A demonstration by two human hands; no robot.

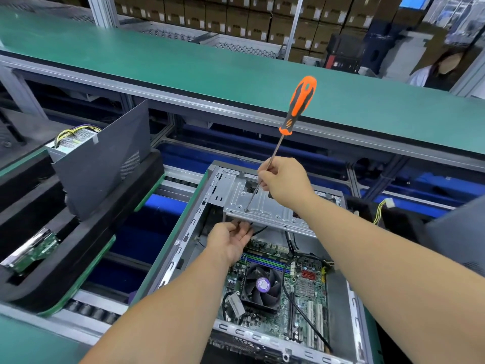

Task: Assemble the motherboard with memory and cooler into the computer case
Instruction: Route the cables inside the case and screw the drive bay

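Observation:
An open grey computer case (183, 240) lies on the conveyor. Inside it sits the green motherboard (305, 287) with a black cooler fan (261, 286) and memory slots (265, 260). A silver drive bracket (265, 203) spans the far end of the case. My right hand (284, 179) grips the metal shaft of an orange and black screwdriver (299, 106), whose tip rests on the bracket. My left hand (231, 239) is palm up under the bracket's front edge, its fingers pinching black cables (259, 230).
A black foam tray (86, 240) on the left holds a dark side panel (105, 164), a power supply (70, 139) and a hard drive (34, 252). A green shelf (210, 72) runs across behind. A person sits at the far right (441, 69).

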